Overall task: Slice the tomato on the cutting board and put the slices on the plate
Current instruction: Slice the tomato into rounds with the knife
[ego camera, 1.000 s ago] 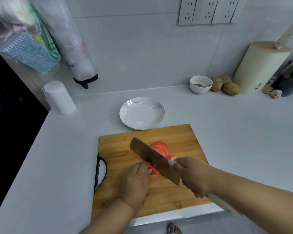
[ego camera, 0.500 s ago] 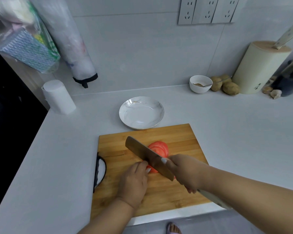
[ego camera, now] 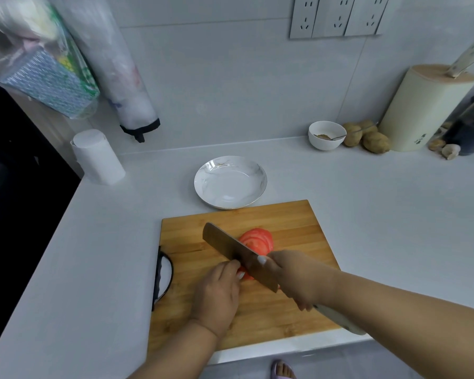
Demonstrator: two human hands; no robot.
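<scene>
A wooden cutting board point(ego camera: 282, 310) lies at the counter's front edge. On it are fanned red tomato slices point(ego camera: 257, 240), and a small uncut piece of tomato point(ego camera: 246, 275) sits under my left hand's fingertips. My left hand point(ego camera: 216, 295) presses down on that piece. My right hand point(ego camera: 296, 277) grips a broad cleaver point(ego camera: 237, 254), its blade slanting across the tomato between the slices and the uncut piece. A white plate point(ego camera: 255, 170) with nothing in it stands just behind the board.
A paper roll point(ego camera: 97, 157) stands at the back left. At the back right are a small white bowl point(ego camera: 326, 135) with a spoon, potatoes point(ego camera: 372, 138) and a cream knife block point(ego camera: 424, 108). Bags hang on the wall at the left.
The cleaver and my right hand have shifted left along the tomato, toward my left hand. More slices lie fanned behind the blade. My left hand has hardly moved.
</scene>
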